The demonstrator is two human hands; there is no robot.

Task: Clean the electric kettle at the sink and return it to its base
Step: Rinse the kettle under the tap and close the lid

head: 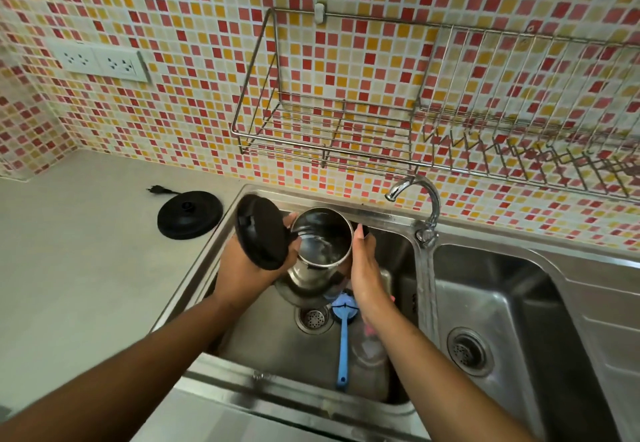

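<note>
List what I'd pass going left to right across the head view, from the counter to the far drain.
Kettle base on the counter → open black lid → steel kettle → tap with water running → right-hand drain.

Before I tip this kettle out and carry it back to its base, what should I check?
1. Lid open: ok, the lid is swung back off the kettle mouth.
2. Grip: ok, left hand holds the body, right hand the handle side.
3. Over the sink: ok, the kettle hangs above the left basin of the sink.
4. Tap off: not ok, the tap is running, beside the kettle.
5. Base ready: ok, the base lies on the counter, its plug lying loose.
6. Kettle underside dry: cannot tell.
</note>
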